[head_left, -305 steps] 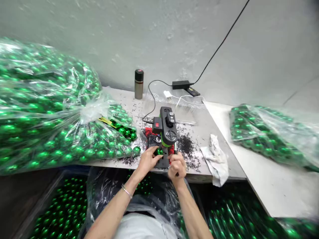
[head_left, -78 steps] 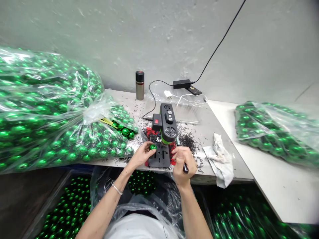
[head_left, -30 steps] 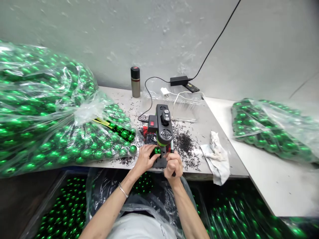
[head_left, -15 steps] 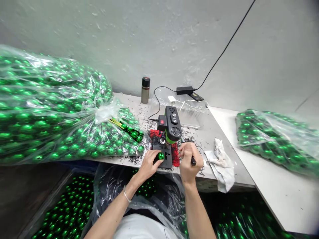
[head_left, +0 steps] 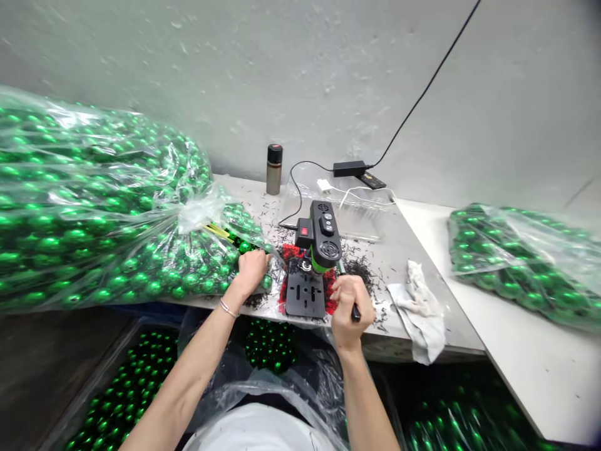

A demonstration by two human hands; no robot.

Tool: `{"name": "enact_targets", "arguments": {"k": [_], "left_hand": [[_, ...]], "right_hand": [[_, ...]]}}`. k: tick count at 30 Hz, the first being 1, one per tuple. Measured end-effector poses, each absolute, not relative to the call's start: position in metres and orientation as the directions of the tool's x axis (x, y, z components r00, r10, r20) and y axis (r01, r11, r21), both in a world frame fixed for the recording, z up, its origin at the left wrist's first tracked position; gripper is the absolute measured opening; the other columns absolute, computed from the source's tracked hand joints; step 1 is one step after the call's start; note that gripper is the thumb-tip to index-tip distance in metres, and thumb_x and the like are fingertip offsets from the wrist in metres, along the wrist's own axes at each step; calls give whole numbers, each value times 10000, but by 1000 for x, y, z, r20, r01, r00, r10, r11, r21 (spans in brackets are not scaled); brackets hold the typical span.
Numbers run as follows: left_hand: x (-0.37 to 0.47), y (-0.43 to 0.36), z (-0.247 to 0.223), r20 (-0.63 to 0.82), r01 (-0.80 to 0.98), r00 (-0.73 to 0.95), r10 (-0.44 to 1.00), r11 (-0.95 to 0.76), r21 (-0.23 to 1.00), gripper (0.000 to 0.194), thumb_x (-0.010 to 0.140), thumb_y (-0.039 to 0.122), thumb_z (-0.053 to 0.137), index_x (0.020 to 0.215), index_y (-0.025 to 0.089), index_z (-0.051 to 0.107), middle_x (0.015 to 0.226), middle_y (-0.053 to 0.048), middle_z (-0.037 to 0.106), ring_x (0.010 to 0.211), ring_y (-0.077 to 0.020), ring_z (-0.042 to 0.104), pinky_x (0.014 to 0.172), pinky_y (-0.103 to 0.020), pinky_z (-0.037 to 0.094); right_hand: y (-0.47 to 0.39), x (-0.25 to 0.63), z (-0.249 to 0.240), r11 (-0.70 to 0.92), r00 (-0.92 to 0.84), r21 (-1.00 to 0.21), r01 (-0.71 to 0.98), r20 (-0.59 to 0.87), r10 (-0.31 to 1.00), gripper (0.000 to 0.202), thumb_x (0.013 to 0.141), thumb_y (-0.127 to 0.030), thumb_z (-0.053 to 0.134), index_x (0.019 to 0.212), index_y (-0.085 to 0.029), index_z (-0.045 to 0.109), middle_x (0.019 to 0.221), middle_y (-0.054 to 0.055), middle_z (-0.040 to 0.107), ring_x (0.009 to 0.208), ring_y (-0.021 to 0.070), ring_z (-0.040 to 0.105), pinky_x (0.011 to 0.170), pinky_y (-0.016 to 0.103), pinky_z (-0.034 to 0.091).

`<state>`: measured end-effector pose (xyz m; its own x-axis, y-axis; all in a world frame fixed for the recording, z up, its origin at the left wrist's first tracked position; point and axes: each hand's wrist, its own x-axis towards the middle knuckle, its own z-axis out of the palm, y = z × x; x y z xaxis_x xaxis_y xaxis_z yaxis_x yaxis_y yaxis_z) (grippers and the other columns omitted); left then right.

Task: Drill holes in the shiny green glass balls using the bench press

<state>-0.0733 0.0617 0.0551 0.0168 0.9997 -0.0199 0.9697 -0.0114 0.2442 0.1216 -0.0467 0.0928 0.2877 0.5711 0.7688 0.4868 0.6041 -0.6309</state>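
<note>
My left hand (head_left: 253,271) is at the slit in the big clear plastic bag (head_left: 154,250) of shiny green balls. Its fingers are curled down beside the balls and hidden from me, so I cannot tell what they hold. My right hand (head_left: 352,304) is wrapped round the black-ended lever handle (head_left: 355,313) of a small black and green bench drill press (head_left: 325,235). The drill's slotted black base plate (head_left: 305,297) lies bare under the drill head, on a red cloth (head_left: 330,288). Dark shavings (head_left: 357,269) are scattered around it.
Below the table edge is a plastic-lined container of green balls (head_left: 270,344), with more balls (head_left: 126,388) to its left. A white rag (head_left: 417,307) hangs over the front edge. A bottle (head_left: 274,169), power adapter (head_left: 349,168) and clear tray (head_left: 361,213) stand behind. Another ball bag (head_left: 521,257) lies right.
My left hand has left the base plate and moved left to the bag's slit. The green ball it held on the plate is gone from there. My right hand still grips the lever, slightly lower.
</note>
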Motion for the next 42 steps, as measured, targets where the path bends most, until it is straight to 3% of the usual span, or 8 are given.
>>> {"name": "enact_targets", "arguments": {"k": [5, 9, 13, 17, 22, 29, 34, 42], "left_hand": [[-71, 58, 47, -8, 961, 100, 995, -94, 261, 204, 919, 268, 611, 1007, 114, 712, 1087, -199, 704, 985, -331, 706, 826, -378, 518], [-75, 49, 41, 170, 743, 102, 980, -189, 642, 259, 865, 276, 676, 1104, 177, 692, 994, -74, 696, 836, -221, 670, 772, -312, 514], [-72, 35, 43, -14, 165, 6, 1000, 13, 986, 422, 831, 415, 729, 1188, 196, 679, 684, 42, 571, 546, -110, 527, 536, -224, 440], [-65, 18, 45, -248, -336, 109, 963, 270, 902, 558, 724, 305, 852, 1239, 210, 660, 804, 17, 644, 605, -78, 603, 527, -171, 471], [-57, 6, 44, -344, -551, 172, 923, 379, 743, 397, 893, 349, 705, 1268, 228, 657, 1028, -68, 739, 848, -150, 727, 699, -223, 598], [-42, 7, 32, -366, -539, 153, 918, 388, 748, 220, 816, 256, 770, 1005, 151, 731, 948, -70, 764, 914, -200, 745, 944, -372, 596], [-21, 6, 18, -363, -469, 112, 925, 371, 802, 245, 695, 212, 837, 885, 132, 705, 883, -56, 739, 843, -168, 715, 893, -338, 588], [-6, 2, 6, -92, 199, 6, 996, 89, 976, 389, 757, 363, 772, 1094, 180, 705, 657, 24, 660, 599, -157, 608, 602, -266, 486]], "right_hand": [[-46, 122, 87, 617, 283, -613, 494, 784, 553, 315, 975, -156, 456, 668, -212, 501, 679, -10, 556, 657, 128, 563, 607, 280, 427], [-46, 123, 85, 639, 269, -593, 489, 800, 537, 306, 967, -143, 462, 673, -212, 514, 678, -8, 572, 644, 128, 566, 597, 283, 430], [-46, 124, 84, 637, 268, -589, 498, 803, 532, 302, 966, -152, 457, 677, -216, 518, 676, -2, 576, 640, 137, 569, 588, 294, 435], [-46, 124, 83, 629, 261, -581, 517, 806, 531, 297, 963, -144, 453, 681, -219, 508, 670, -3, 566, 644, 140, 568, 589, 297, 432], [-47, 124, 85, 635, 251, -577, 513, 809, 532, 299, 960, -123, 454, 679, -215, 502, 675, -7, 568, 641, 130, 564, 586, 286, 429], [-48, 123, 87, 626, 255, -588, 512, 800, 543, 301, 965, -157, 458, 676, -217, 518, 675, 0, 579, 642, 143, 577, 590, 300, 445], [-46, 123, 95, 619, 258, -588, 521, 799, 543, 311, 976, -165, 453, 674, -220, 504, 667, -5, 565, 638, 133, 569, 594, 292, 438], [-41, 126, 112, 630, 245, -593, 502, 796, 554, 350, 984, -171, 458, 637, -218, 448, 636, -25, 500, 633, 115, 556, 602, 271, 414]]}}
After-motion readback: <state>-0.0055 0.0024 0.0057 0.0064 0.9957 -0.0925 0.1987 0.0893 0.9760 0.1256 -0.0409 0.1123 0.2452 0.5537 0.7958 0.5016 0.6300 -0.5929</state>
